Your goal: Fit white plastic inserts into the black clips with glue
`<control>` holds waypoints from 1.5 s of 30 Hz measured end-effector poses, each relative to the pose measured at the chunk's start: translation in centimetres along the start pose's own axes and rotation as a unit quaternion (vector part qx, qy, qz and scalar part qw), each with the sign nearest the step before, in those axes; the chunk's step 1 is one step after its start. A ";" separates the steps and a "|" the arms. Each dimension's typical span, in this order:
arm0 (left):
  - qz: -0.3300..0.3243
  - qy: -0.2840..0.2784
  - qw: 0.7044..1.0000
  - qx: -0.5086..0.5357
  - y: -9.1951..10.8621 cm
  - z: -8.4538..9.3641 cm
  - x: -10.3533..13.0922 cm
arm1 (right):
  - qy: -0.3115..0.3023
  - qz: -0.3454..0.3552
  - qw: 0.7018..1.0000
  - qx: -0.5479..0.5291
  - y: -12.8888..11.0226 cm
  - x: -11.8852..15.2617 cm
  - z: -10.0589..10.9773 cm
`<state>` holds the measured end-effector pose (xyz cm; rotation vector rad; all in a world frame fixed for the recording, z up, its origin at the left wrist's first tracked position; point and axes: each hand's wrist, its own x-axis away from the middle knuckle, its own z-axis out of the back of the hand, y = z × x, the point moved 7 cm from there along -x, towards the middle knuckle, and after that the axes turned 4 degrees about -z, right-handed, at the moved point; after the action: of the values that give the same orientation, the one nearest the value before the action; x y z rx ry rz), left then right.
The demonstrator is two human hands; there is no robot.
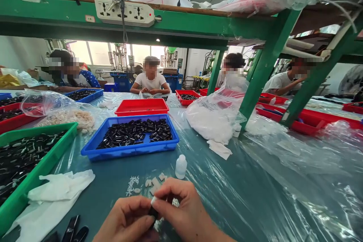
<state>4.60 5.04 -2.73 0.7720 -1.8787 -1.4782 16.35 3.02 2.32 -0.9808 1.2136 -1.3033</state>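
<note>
Close to the table's front edge, my left hand (pixel 129 217) is closed round a small black plastic piece (pixel 153 213), held tilted. The fingertips of my right hand (pixel 181 204) pinch a small white part (pixel 153 199) against the black piece's upper end. My fingers hide much of both. Just beyond my hands lie small white plastic parts (pixel 132 185) and several larger pale pieces (pixel 155 183). A small white bottle (pixel 180 167) stands upright behind my right hand. A few black pieces (pixel 74 228) rest left of my left hand.
A blue tray (pixel 130 154) of glossy black pieces stands ahead, with a red tray (pixel 141 107) behind it. At left are a green tray (pixel 66 132) and white cloth (pixel 53 193). A plastic bag (pixel 211 117) and green shelf post (pixel 265 72) stand right. Several people sit across the table.
</note>
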 end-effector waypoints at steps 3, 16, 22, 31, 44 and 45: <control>-0.002 -0.001 1.000 -0.014 0.4 -0.1 0.0 | -0.018 -0.017 0.999 -0.039 0.3 0.0 0.0; 0.000 0.018 1.000 0.005 0.8 -0.1 -0.1 | -0.014 0.116 0.989 0.095 -1.1 0.3 0.5; -0.021 0.019 0.999 0.031 1.2 0.1 -0.1 | -0.017 0.149 0.982 0.114 -1.2 0.4 0.4; -0.020 0.020 0.999 0.033 1.1 0.1 -0.1 | -0.043 0.156 0.976 0.142 -1.1 0.7 -0.2; -0.017 0.043 0.998 0.043 1.4 0.5 -0.2 | 0.202 0.256 0.918 0.224 -2.2 0.3 4.5; -0.016 0.049 0.998 0.047 1.4 0.6 -0.2 | 0.239 0.227 0.918 0.223 -1.5 -0.2 5.4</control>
<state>4.14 5.82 -1.45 0.9055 -1.8808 -1.3543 21.42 2.49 4.60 -0.0322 1.3178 -1.3841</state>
